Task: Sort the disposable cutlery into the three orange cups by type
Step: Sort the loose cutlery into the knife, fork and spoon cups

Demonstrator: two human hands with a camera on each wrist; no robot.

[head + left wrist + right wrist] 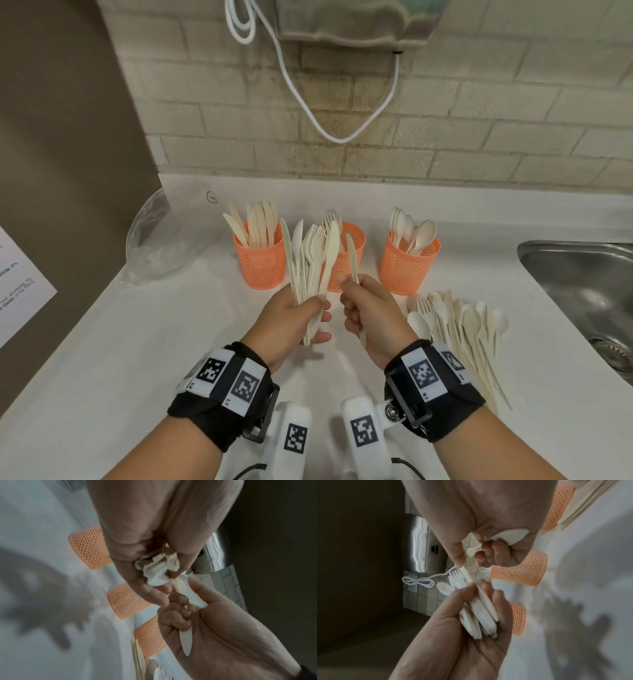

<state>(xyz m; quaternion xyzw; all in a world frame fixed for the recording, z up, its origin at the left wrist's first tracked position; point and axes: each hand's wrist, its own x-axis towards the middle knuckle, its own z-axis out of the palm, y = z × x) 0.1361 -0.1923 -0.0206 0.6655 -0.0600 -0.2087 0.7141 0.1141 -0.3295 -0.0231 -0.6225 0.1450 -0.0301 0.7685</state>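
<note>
I see matt cream plastic cutlery and orange cups of perforated plastic mesh. The table looks smooth, white, faintly glossy. The sink is brushed metal, the bag clear crinkled plastic, the wall rough brick.

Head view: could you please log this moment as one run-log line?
left hand: grips mixed cutlery bundle | right hand: grips knife | cups: partly filled | pile: unsorted
</note>
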